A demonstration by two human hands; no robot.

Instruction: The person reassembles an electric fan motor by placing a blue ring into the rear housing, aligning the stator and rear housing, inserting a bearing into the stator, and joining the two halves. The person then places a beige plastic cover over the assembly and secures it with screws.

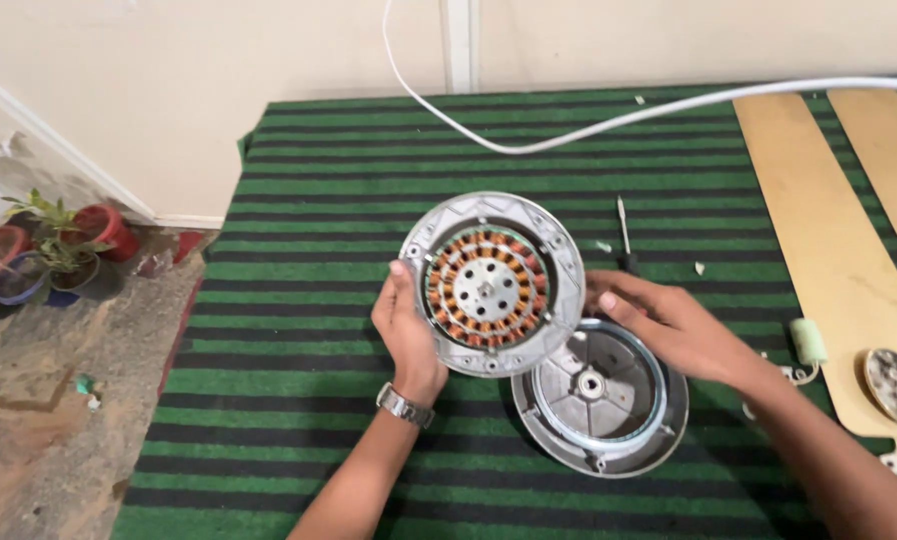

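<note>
The left hand (405,335) grips the left rim of a round metal motor half (491,283), fingers curled under it and thumb on its edge, holding it tilted up toward the camera; its face shows a ring of copper windings around a pale metal hub; the right hand (668,325) closes loosely on the right edge of the same piece, fingers bent against the rim; just below and to the right, partly under the lifted piece, the other motor half (608,410) lies flat on the tabletop (298,300), hollow side up, with a hole at its centre; the tabletop is covered in green and black striped cloth; a screwdriver (624,232) lies just behind the hands; a white cable (568,132) runs across the far end; pale wooden fan blades (828,250) lie at the right, with a small green part (808,340) and a round metal cap (894,385) on them; potted plants (58,245) stand on the floor at the left
</note>
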